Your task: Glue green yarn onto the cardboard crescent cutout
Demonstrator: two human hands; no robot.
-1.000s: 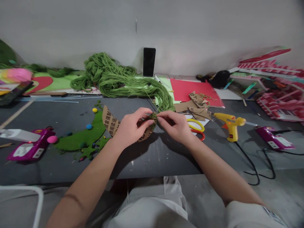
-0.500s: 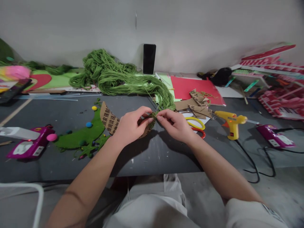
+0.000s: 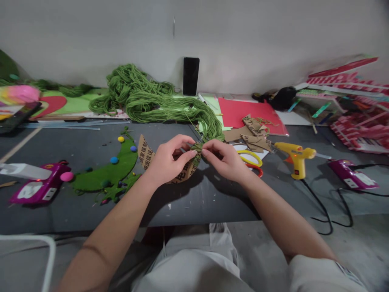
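both-handed, left hand (image 3: 165,162) grip on cardboard strip (image 3: 146,154), right hand (image 3: 226,160) pinching green yarn (image 3: 198,147)

A craft workshop: glue gun (image 3: 296,158), scissors (image 3: 251,161), green yarn (image 3: 158,103) and coloured paper (image 3: 246,111) crowd the table (image 3: 197,198).

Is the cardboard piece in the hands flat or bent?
Bent. The cardboard piece curves like an arc from the left hand upward, and green yarn is wrapped around its end by the right hand.
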